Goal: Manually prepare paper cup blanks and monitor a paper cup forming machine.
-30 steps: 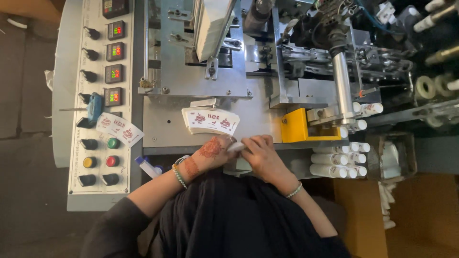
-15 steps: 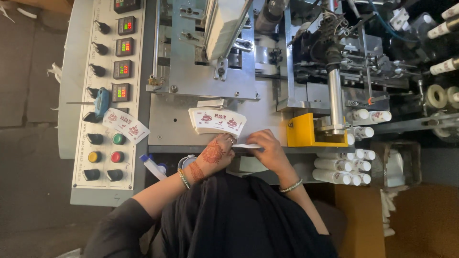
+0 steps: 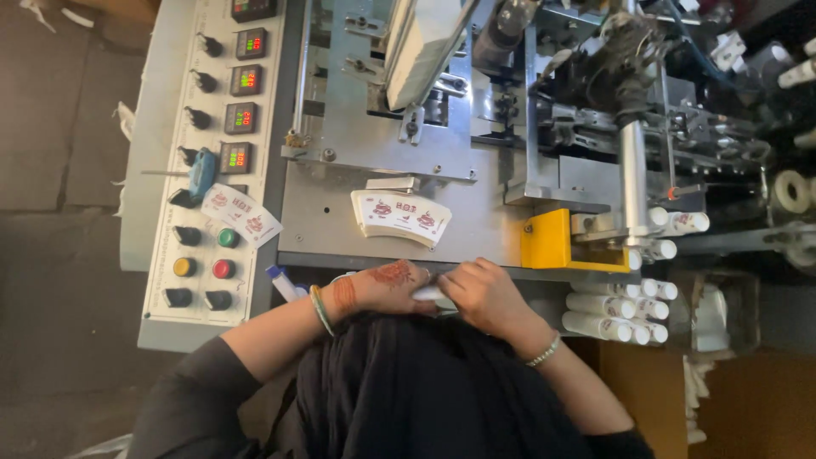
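Note:
My left hand (image 3: 384,286) and my right hand (image 3: 480,293) meet at the near edge of a metal machine bed (image 3: 323,221), both closed on a small white piece (image 3: 427,293), mostly hidden between the fingers. Just beyond the hands, a fanned stack of white paper cup blanks (image 3: 401,217) with red prints lies on the bed. My left wrist wears bangles and my right wrist a bracelet. Dark cloth covers my lap below the hands.
A control panel (image 3: 212,170) with knobs, coloured buttons and small displays stands at left, with two loose blanks (image 3: 240,214) and a blue-handled tool (image 3: 202,172) on it. A yellow bracket (image 3: 546,240) and several stacked white paper cups (image 3: 620,302) sit at right. Machine parts fill the far side.
My hands have stayed together at the bed's edge, shifting only slightly on the white piece. The view has drifted a little.

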